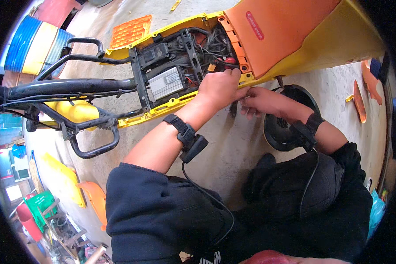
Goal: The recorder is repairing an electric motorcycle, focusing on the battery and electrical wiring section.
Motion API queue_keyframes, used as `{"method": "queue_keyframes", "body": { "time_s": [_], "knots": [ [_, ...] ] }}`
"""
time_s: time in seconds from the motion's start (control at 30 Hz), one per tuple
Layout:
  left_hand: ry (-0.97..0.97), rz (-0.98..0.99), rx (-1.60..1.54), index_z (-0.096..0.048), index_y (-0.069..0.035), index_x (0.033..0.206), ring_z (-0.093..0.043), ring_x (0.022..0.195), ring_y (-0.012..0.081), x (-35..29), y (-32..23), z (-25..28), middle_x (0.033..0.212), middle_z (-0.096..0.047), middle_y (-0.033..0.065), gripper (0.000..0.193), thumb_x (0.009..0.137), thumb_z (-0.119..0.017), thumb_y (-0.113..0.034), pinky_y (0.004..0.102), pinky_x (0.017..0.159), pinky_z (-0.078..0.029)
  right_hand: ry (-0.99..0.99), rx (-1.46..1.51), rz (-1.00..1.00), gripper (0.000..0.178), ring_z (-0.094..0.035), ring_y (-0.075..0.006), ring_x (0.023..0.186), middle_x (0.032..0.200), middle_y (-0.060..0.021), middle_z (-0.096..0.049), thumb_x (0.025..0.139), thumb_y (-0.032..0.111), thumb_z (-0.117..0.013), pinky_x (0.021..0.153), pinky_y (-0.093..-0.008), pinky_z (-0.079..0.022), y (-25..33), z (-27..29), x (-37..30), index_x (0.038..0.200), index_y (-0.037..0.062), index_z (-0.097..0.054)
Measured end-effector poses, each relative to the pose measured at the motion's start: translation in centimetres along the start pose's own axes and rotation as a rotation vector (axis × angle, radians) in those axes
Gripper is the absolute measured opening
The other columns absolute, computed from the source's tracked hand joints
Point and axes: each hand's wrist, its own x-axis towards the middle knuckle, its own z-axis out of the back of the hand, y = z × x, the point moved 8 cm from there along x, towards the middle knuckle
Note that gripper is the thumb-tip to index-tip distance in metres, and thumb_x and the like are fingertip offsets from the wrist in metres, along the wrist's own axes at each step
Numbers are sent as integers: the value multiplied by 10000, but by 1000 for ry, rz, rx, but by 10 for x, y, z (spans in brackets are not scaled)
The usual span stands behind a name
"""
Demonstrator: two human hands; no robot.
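An electric scooter's yellow-and-orange body [273, 35] stretches across the upper part of the head view. Its compartment lies uncovered, showing a silver finned controller box [166, 83], a black box [154, 54] and a tangle of dark cables [218, 44]. My left hand [220, 88] is closed at the compartment's near right corner, by the yellow edge; its fingertips are partly hidden. Against it, my right hand [268, 102] has its fingers curled, thumb side at the same edge. Whatever either hand pinches is too small or hidden to make out.
A black round basin-like thing [273, 136] sits on the floor beneath my right forearm. Black tubular frame bars [97, 152] stick out at left. Yellow [61, 176] and orange panels [94, 200] lie lower left, near clutter. Orange pieces [360, 103] lie at right.
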Motion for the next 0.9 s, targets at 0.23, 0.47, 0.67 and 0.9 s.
{"method": "queue_keyframes", "body": {
  "time_s": [0.23,0.47,0.67,0.9],
  "knots": [
    [-17,-47,-11,-569,-31,966,-697,734,325,1,-5,2,851,-680,171,456,813,-652,-452,431,617,-569,18,21,15,275,-649,-122,761,926,-37,-674,969,203,-487,650,-256,-467,-10,0,1,1180,45,-564],
    [22,-35,42,-568,-37,1019,-699,739,320,0,-4,-1,864,-684,167,469,828,-649,-458,427,624,-568,22,-17,-39,297,-647,-114,756,935,-34,-667,965,198,-484,638,-249,-456,-11,-4,1,1225,72,-553],
    [81,-11,45,-567,-38,1009,-704,753,314,1,-4,-3,850,-691,156,462,845,-639,-464,425,629,-566,56,12,84,321,-637,-109,746,929,-27,-665,963,229,-468,637,-251,-451,1,-6,-4,1233,76,-552],
    [68,4,61,-563,-27,988,-707,734,314,0,-4,-6,836,-693,151,469,859,-622,-475,421,617,-565,5,26,39,311,-628,-107,760,922,-21,-661,971,236,-471,643,-252,-450,-11,1,-3,1222,75,-560]
  ]
}}
